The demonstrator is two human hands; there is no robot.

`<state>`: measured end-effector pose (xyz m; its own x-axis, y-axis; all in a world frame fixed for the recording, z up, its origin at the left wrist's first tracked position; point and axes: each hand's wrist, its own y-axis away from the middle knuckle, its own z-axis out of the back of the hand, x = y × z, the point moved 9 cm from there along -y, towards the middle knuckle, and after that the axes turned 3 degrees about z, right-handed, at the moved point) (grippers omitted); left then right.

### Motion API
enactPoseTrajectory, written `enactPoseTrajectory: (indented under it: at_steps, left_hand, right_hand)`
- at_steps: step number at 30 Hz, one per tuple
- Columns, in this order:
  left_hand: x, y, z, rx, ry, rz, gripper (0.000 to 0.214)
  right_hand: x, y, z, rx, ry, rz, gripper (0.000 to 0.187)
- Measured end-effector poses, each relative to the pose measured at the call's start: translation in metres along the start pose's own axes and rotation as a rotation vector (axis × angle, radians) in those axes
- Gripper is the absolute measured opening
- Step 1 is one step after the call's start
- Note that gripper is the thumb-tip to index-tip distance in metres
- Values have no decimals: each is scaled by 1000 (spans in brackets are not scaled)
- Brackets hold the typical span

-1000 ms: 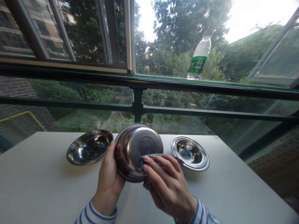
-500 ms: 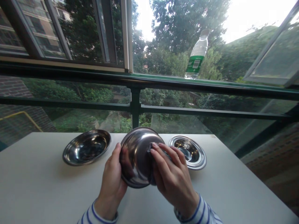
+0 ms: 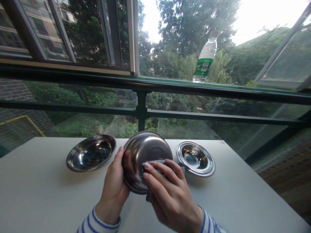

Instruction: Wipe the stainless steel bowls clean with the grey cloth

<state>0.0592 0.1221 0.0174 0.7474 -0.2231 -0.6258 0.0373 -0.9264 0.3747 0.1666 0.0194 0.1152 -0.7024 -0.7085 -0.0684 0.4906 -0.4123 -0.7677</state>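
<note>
A shiny steel bowl (image 3: 148,147) is held up above the white table, its rounded underside turned toward me. My left hand (image 3: 113,183) grips its left rim, thumb along the outer wall and the other fingers hidden behind it. My right hand (image 3: 170,191) presses a grey cloth (image 3: 157,161) against the lower right of the bowl's underside. Dark-patterned edges of the cloth stick out around the fingertips, and a corner hangs beneath the hand.
On the white table (image 3: 48,197), a wide steel bowl (image 3: 91,153) rests at the left and a smaller wide-rimmed steel bowl (image 3: 195,158) at the right. Behind the table runs a dark railing (image 3: 141,84) with glass. A green-labelled plastic bottle (image 3: 205,63) stands on the ledge.
My right hand has slid the cloth left and down across the bowl's underside, and more of the cloth now shows. The bowl and my left hand have shifted slightly left.
</note>
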Motion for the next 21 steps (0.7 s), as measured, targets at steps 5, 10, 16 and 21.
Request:
enactPoseTrajectory:
  at_steps: [5, 10, 16, 21]
  left_hand:
    - [-13, 1, -3, -13, -8, 0, 25]
    - [-17, 2, -3, -26, -25, -21, 27]
    - [-4, 0, -2, 4, -4, 19, 23]
    - [-1, -2, -2, 13, -27, 25, 21]
  right_hand:
    - [1, 1, 0, -4, 16, 33, 27]
    - [-20, 8, 2, -19, 37, -37, 29]
    - [-30, 10, 2, -19, 64, -117, 32]
    - [-8, 4, 0, 0, -15, -2, 29]
